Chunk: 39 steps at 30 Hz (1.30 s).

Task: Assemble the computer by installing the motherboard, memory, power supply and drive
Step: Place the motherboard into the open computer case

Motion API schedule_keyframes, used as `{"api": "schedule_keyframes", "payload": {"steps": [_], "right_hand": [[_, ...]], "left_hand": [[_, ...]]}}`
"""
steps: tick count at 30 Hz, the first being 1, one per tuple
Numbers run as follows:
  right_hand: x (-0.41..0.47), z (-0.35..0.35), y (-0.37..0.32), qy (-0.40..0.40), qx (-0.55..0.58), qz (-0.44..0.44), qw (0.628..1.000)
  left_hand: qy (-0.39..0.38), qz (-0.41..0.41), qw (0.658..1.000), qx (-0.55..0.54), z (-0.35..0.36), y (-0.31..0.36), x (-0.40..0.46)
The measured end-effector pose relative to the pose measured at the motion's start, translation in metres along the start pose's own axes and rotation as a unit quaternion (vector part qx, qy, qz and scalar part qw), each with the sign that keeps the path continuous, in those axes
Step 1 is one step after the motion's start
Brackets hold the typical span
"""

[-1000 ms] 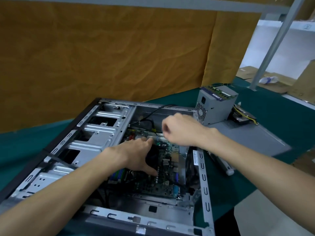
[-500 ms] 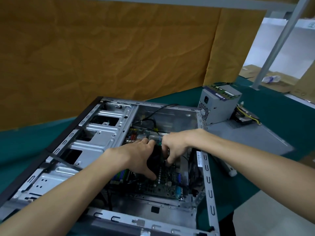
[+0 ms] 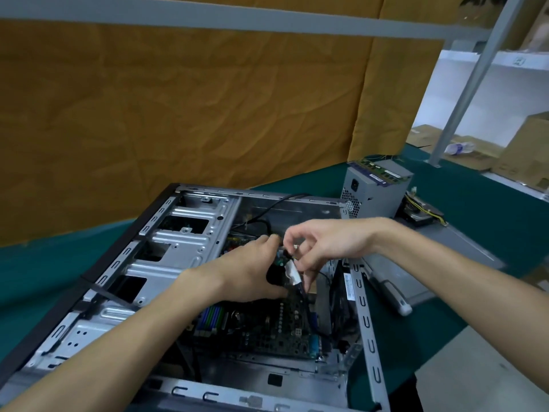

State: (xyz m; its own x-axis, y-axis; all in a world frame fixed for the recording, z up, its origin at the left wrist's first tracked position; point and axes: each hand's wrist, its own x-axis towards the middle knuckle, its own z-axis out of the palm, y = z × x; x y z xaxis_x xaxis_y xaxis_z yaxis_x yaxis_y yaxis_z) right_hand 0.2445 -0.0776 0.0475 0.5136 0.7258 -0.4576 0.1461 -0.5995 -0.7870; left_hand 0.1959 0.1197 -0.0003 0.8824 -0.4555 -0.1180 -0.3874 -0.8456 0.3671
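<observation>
From my head camera, my left hand (image 3: 252, 272) curls round the black cooler (image 3: 276, 276) on the motherboard (image 3: 276, 331) inside the open computer case (image 3: 184, 242), my right hand (image 3: 320, 245) pinches a tagged cable (image 3: 292, 273) above it, and the power supply (image 3: 377, 191) sits outside on the green table (image 3: 475, 203)

Background: creased brown paper sheeting (image 3: 178, 114) hung behind the far edge of the green-covered surface (image 3: 490, 203), grey metal frame rail (image 3: 208, 20) across the top with a slanted grey post (image 3: 463, 93) at right, white wall (image 3: 490, 99) and cardboard boxes (image 3: 523, 153) beyond, pale floor (image 3: 463, 376) at lower right.
</observation>
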Motion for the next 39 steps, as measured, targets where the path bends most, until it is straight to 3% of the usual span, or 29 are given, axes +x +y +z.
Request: {"api": "schedule_keyframes", "payload": {"steps": [2, 4, 7, 10, 13, 16, 21, 25, 29, 33, 35, 39], "right_hand": [[-0.006, 0.002, 0.005, 0.04, 0.022, -0.014, 0.999], [-0.007, 0.002, 0.007, 0.049, 0.043, -0.021, 0.998], [-0.006, 0.0, 0.009, 0.03, 0.067, -0.024, 0.997], [-0.005, -0.005, 0.007, 0.005, 0.087, -0.035, 0.996], [-0.002, -0.013, 0.007, -0.026, 0.065, -0.04, 0.997], [0.001, -0.021, 0.009, -0.028, 0.036, 0.01, 0.999], [0.011, -0.036, 0.007, 0.104, -0.165, 0.037, 0.98], [0.021, -0.045, 0.01, 0.193, -0.29, 0.048, 0.936], [0.031, -0.033, 0.026, 0.252, -0.314, 0.036, 0.914], [0.038, -0.025, 0.038, 0.335, -0.354, 0.011, 0.873], [0.039, -0.025, 0.038, 0.352, -0.334, 0.008, 0.874], [0.037, -0.024, 0.039, 0.378, -0.306, 0.0, 0.874]], "left_hand": [[0.05, 0.033, 0.996, -0.068, -0.004, 0.007, -0.001], [0.093, 0.052, 0.992, -0.071, -0.002, 0.013, -0.002], [0.186, 0.082, 0.979, 0.029, 0.003, 0.014, -0.003], [0.254, 0.157, 0.944, 0.143, -0.002, 0.012, -0.002], [0.213, 0.233, 0.926, 0.209, -0.005, 0.011, 0.001], [0.164, 0.23, 0.945, 0.163, -0.006, 0.009, 0.001], [0.14, 0.232, 0.955, 0.124, -0.003, 0.009, 0.0], [0.075, 0.184, 0.977, 0.075, 0.006, 0.007, 0.003], [0.029, 0.148, 0.988, -0.004, 0.01, 0.008, 0.009], [0.022, -0.014, 0.989, -0.148, 0.013, 0.016, 0.022], [0.036, -0.049, 0.989, -0.135, 0.018, 0.025, 0.031], [0.039, -0.009, 0.996, -0.082, 0.035, 0.036, 0.035]]}}
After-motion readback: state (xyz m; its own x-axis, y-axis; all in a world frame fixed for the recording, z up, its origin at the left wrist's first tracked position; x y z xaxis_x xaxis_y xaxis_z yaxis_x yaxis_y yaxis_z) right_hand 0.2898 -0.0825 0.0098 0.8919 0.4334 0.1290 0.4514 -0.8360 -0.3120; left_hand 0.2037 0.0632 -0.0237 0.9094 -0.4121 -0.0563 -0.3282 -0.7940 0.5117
